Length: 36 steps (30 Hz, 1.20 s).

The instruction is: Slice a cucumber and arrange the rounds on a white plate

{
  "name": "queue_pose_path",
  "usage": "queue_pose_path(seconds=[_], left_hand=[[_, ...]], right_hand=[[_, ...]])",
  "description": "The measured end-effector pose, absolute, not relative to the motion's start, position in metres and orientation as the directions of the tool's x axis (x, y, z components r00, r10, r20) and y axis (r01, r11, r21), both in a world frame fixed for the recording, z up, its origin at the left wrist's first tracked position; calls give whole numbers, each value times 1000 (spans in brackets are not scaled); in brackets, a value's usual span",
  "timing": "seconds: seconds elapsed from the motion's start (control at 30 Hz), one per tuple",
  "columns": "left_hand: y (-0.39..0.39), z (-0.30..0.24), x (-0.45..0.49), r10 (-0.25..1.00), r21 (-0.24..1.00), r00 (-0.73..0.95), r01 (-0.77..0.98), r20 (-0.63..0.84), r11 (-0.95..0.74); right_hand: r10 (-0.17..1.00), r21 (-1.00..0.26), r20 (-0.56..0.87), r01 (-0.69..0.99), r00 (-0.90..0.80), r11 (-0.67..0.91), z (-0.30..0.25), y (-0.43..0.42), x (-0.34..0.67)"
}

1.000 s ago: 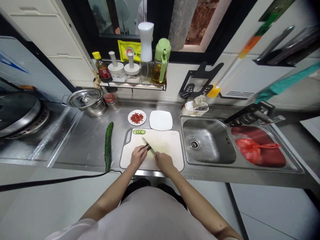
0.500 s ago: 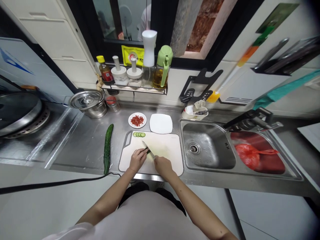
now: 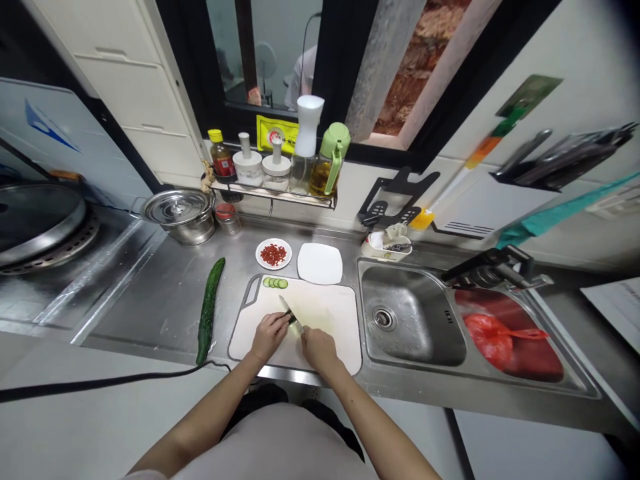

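Observation:
On the white cutting board, my left hand has its fingers closed on a short dark green piece of cucumber, mostly hidden by the fingers and the blade. My right hand is wrapped round the handle of a knife. The blade points away to the upper left and lies right beside the cucumber piece; whether it cuts into it I cannot tell. A short row of overlapping cucumber slices rests at the board's far left corner. Left of the board lies a whole cucumber.
Behind the board stand a small plate of chopped red bits and a white square plate. The sink, with a red bag in its second basin, is at right. A lidded pot and a seasoning rack stand behind.
My view has tilted up, so the counter appears slightly lower. Both hands stay at nearly the same spot on the board, with the knife still at the cucumber piece.

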<state>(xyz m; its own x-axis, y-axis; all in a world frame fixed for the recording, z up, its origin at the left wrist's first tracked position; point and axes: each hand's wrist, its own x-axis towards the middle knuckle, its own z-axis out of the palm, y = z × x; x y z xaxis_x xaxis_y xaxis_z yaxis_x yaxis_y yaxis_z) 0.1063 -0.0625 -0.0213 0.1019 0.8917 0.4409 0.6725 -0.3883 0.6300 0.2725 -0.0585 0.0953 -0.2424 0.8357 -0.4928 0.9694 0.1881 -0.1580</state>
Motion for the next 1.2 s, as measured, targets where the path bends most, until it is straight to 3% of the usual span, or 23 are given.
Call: queue_pose_path(seconds=[1.2], left_hand=[[-62,-20,106,873,615,101,672,477,-414]], right_hand=[[840,-171,-482,967,-248,188,78,-47,261]])
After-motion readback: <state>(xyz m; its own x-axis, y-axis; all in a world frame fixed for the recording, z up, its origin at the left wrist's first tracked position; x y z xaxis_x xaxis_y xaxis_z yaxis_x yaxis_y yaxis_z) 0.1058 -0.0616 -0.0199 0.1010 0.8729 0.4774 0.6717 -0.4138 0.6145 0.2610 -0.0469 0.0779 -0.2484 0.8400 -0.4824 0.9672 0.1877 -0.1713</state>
